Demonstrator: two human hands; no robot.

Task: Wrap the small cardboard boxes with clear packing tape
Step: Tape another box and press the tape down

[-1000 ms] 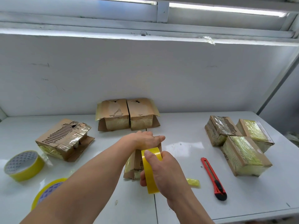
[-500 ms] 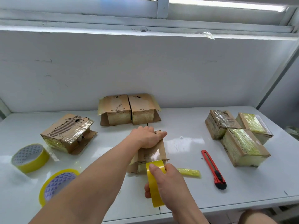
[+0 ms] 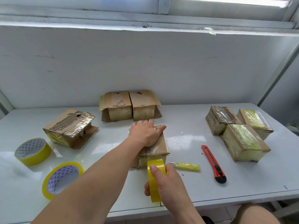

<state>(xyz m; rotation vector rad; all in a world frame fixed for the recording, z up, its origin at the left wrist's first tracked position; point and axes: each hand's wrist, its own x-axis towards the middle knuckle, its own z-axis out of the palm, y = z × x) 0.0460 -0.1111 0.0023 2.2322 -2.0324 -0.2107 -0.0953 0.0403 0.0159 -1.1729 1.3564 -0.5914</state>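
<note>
Two hands at work over one small box (image 3: 157,147) near the middle of the white table (image 3: 186,131). Left hand (image 3: 145,135) laid flat on the box top, fingers straight and slightly spread, thumb angled off toward the right edge, pressing down. Right hand (image 3: 166,183) wrapped round a yellow tape roll (image 3: 155,180), thumb hooked over the top of the roll, other fingers curled beneath it (only their tips visible at the left side). Roll held on edge just in front of the box, touching its near face, with a clear strip already shining across the top and front. Behind, against the wall, a pair of boxes (image 3: 131,105) side by side with flaps open. Off to the left, a torn box (image 3: 70,127) with a ragged top. At the right end, three wrapped boxes (image 3: 239,130) packed close, touching. Near the left edge, an upright spare roll (image 3: 33,151), and a second spare roll (image 3: 62,179) tilted beside it nearer the front. Right of the held box, a crumpled yellow wad of tape (image 3: 186,166), then a red utility knife (image 3: 213,164) lying lengthwise, well apart from either hand.
</note>
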